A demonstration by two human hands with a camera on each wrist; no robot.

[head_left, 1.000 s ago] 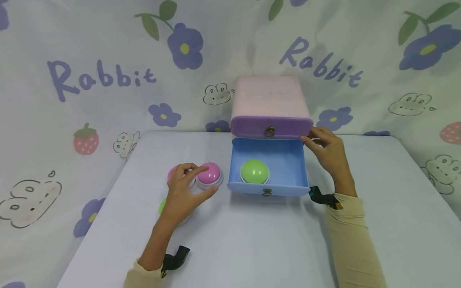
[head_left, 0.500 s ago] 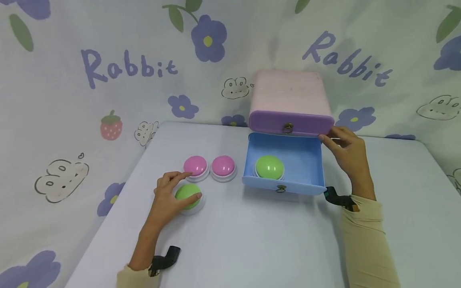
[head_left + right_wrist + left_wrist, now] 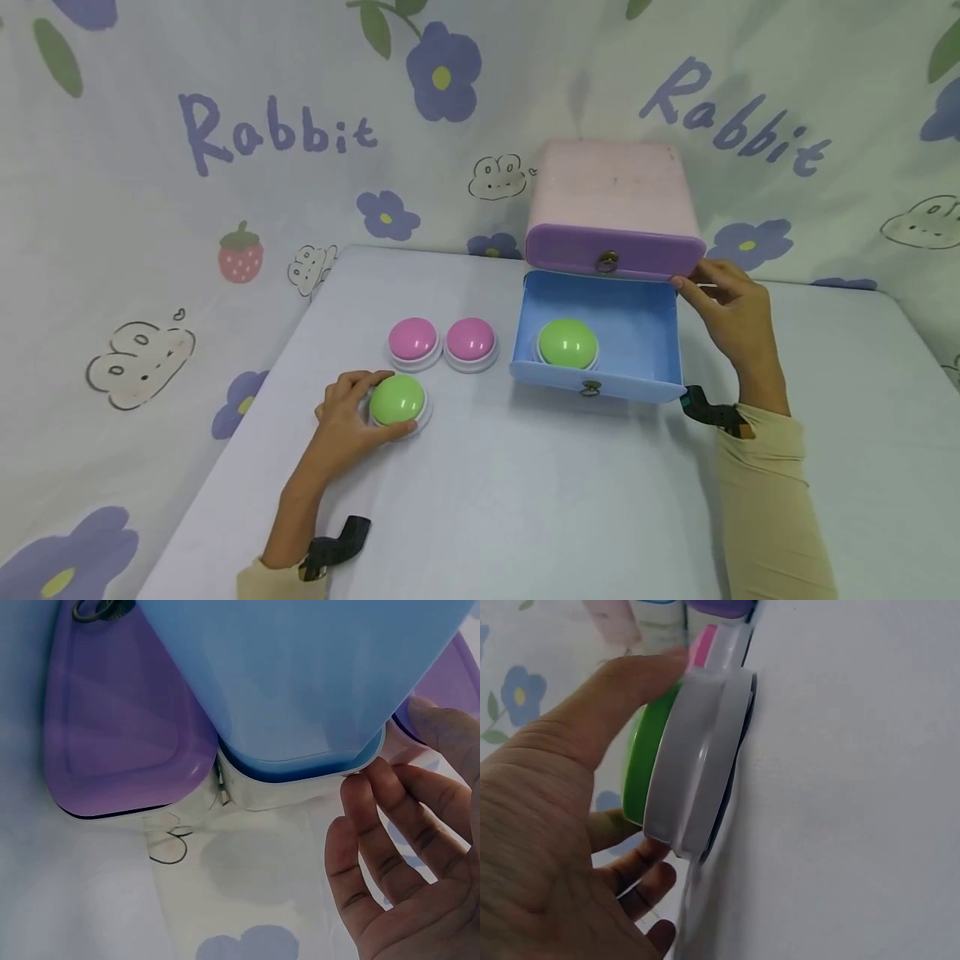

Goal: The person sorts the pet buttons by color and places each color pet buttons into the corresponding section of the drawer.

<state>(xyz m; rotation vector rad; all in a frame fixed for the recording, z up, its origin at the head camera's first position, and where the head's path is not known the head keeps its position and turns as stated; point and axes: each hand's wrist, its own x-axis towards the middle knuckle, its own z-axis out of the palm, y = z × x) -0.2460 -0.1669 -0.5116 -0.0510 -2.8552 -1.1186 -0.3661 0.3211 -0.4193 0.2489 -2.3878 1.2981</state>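
Note:
My left hand grips a green dome push button with a white base. In the left wrist view its thumb lies along one side of the button and its fingers are at the other; the base is right at the tabletop. My right hand holds the front corner of a small drawer cabinet, thumb at the purple top drawer, fingers against the side. The blue drawer under it is pulled out, and a second green button sits in its left part.
Two pink dome buttons stand side by side left of the blue drawer, just behind the held green one. In the right wrist view, a lower purple drawer is closed. A printed cloth hangs behind the white table.
My left hand has come back from the pink buttons to the green one and closed round it. The head view has shifted; my right hand stays at the cabinet corner.

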